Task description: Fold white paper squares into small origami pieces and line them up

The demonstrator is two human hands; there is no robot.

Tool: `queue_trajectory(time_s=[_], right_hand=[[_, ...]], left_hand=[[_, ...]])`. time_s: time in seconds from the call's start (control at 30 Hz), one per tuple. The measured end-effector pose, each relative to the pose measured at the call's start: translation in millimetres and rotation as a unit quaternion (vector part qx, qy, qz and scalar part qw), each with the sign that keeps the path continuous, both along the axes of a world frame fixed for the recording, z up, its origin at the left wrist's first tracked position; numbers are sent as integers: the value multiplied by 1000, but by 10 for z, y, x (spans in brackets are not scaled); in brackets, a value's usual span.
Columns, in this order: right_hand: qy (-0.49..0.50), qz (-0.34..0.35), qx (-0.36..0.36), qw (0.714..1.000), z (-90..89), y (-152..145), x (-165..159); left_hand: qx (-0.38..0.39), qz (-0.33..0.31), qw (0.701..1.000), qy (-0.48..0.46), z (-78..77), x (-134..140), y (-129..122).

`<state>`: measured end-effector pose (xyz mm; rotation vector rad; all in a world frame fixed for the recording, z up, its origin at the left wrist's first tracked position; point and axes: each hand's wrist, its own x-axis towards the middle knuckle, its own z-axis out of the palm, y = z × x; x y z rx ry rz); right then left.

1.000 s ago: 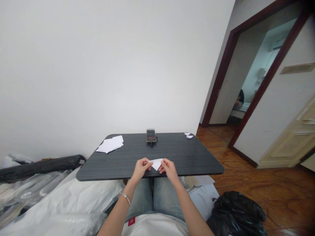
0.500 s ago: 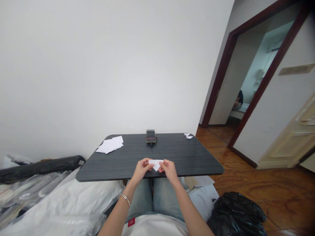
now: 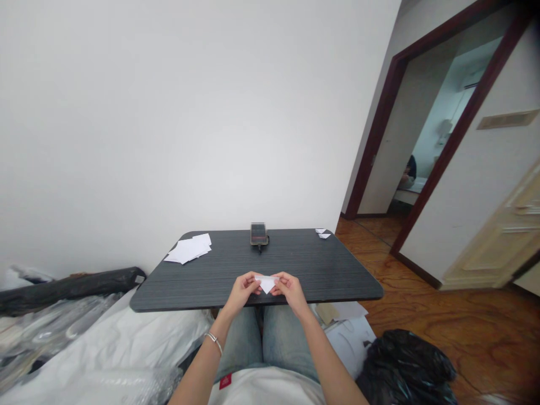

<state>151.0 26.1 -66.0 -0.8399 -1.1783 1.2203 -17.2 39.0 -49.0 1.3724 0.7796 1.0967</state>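
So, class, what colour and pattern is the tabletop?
The tabletop is dark grey with fine streaks, best seen in the head view.

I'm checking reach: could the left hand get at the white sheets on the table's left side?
Probably yes: only bare tabletop shows between the left hand and the white sheets, though that hand is occupied, pinching the folded paper.

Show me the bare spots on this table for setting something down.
The table has bare patches between the paper stack and the phone-like device, between that device and the small white pieces, and at both front corners, outside the hands. It's crowded at the near edge's middle, where the left hand and right hand hold a white paper.
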Motion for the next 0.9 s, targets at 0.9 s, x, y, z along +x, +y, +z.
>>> queue_trajectory(time_s=[0.9], right_hand=[[-56, -77, 62, 994, -76, -66, -55]], left_hand=[[-13, 24, 999, -47, 67, 17, -36]])
